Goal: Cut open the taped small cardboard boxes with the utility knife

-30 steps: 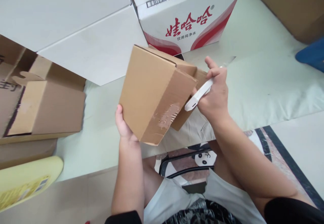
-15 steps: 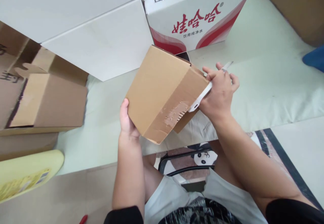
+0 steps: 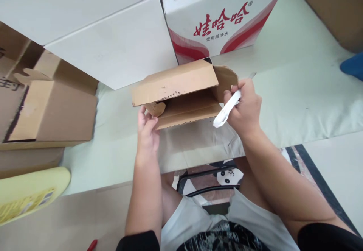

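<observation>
A small brown cardboard box (image 3: 176, 82) is tilted in front of me, its opening facing me and its flaps parted. My left hand (image 3: 149, 130) grips the box's lower left corner, some fingertips hidden behind the flap. In my right hand (image 3: 245, 105) is a white utility knife (image 3: 227, 109), its handle pointing toward me and a thin blade showing beyond the knuckles. Fingers of that same hand are against the box's right side flap (image 3: 227, 78); whether they pinch it I cannot tell. The inside of the box is dark, and no contents show.
White cartons (image 3: 113, 46) and a white-and-red water carton (image 3: 215, 27) stand behind the box. Open brown cartons (image 3: 66, 111) are at left, above a yellow package (image 3: 34, 192). A blue object (image 3: 353, 65) sits at the right edge. A pale cloth (image 3: 286, 103) covers the table.
The box has turned from showing its closed, taped side to showing its opening. Its flaps are now apart. My left hand has shifted slightly right, and the knife is still in my right hand.
</observation>
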Motion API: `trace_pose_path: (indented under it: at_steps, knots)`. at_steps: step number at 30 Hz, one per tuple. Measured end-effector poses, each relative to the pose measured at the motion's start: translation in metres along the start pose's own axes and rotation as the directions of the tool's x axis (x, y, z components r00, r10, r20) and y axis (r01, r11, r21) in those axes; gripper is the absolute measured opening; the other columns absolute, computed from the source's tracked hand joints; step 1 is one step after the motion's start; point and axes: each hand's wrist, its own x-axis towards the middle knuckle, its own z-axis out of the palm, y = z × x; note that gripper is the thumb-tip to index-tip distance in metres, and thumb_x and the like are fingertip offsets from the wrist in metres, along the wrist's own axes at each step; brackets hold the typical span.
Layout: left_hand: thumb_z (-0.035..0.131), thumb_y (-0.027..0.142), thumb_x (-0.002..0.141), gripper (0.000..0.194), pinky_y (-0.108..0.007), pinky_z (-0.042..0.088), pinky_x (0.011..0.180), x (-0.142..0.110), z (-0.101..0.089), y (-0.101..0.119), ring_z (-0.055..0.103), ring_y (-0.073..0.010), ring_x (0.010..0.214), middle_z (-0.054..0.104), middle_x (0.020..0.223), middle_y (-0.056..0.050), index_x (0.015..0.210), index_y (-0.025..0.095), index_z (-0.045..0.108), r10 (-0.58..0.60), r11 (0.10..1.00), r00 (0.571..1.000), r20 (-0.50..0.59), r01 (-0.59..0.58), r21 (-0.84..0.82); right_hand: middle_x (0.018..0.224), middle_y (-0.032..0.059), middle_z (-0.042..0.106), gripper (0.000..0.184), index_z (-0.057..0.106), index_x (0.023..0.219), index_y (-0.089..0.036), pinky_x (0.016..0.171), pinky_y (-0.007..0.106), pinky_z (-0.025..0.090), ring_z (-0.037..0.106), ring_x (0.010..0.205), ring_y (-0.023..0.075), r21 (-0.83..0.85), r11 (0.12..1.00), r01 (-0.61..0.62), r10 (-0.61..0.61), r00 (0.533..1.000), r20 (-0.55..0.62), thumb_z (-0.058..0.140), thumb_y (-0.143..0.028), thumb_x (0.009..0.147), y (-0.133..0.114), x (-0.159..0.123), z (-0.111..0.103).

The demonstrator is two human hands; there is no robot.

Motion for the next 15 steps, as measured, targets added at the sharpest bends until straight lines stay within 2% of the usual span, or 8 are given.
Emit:
trace_pose_path:
  at_steps: [3,6,8,10,12,15]
  knots:
    - [0.093,0.035,0.062,0.059,-0.037,0.055,0.099,0.001,0.0,-0.005,0.067,-0.0281,0.122,0.071,0.115,-0.003,0.116,0.032,0.068,0.04,0.997,0.997,-0.066,-0.036,0.066,0.066,-0.0061,0.054,0.016,0.048,0.083,-0.027,0.057,0.03,0.036,0.045,0.053,0.0123,0.017,1.0,-0.014,0.014,0.999,0.03,0.064,-0.026,0.086,-0.002,0.001,-0.002]
    - [0.099,0.036,0.06,0.062,-0.04,0.049,0.117,0.001,0.001,-0.006,0.06,-0.0277,0.136,0.071,0.124,-0.003,0.115,0.032,0.069,0.117,0.992,0.992,-0.047,-0.114,0.061,0.064,-0.0074,0.051,0.018,0.047,0.081,-0.027,0.057,0.029,0.035,0.041,0.052,0.0114,0.074,0.997,-0.034,0.029,0.998,0.057,0.065,-0.023,0.085,-0.005,0.001,-0.005]
    - [0.101,0.035,0.058,0.065,-0.042,0.042,0.126,0.001,0.001,-0.006,0.061,-0.0269,0.137,0.072,0.126,-0.004,0.115,0.03,0.07,0.148,0.987,0.989,-0.018,-0.146,0.065,0.065,-0.0071,0.051,0.02,0.046,0.079,-0.026,0.056,0.028,0.035,0.04,0.054,0.0109,0.137,0.99,-0.043,0.035,0.997,0.065,0.065,-0.022,0.084,-0.007,0.0,-0.006]
    - [0.102,0.032,0.056,0.065,-0.048,0.04,0.128,0.002,0.0,-0.005,0.064,-0.0286,0.132,0.074,0.122,-0.006,0.113,0.025,0.072,0.118,0.989,0.993,-0.011,-0.117,0.093,0.068,-0.0067,0.052,0.021,0.046,0.078,-0.026,0.055,0.027,0.034,0.04,0.055,0.0105,0.202,0.978,-0.047,0.034,0.997,0.068,0.066,-0.02,0.082,-0.008,0.0,-0.007]
    - [0.102,0.028,0.055,0.064,-0.051,0.043,0.126,0.004,-0.003,-0.006,0.066,-0.0304,0.13,0.076,0.118,-0.007,0.112,0.022,0.073,0.085,0.985,0.995,-0.049,-0.077,0.151,0.067,-0.0068,0.051,0.021,0.047,0.077,-0.026,0.054,0.027,0.032,0.04,0.056,0.0103,0.246,0.968,-0.039,0.02,0.997,0.079,0.066,-0.019,0.08,-0.008,-0.001,-0.007]
    - [0.099,0.014,0.056,0.063,-0.047,0.049,0.123,0.01,-0.01,-0.008,0.061,-0.0299,0.138,0.075,0.125,-0.007,0.113,0.023,0.073,0.074,0.986,0.992,-0.1,-0.058,0.159,0.065,-0.0071,0.049,0.018,0.049,0.077,-0.026,0.054,0.027,0.032,0.04,0.056,0.0108,0.268,0.963,-0.016,-0.013,0.994,0.104,0.066,-0.019,0.079,-0.007,-0.002,-0.007]
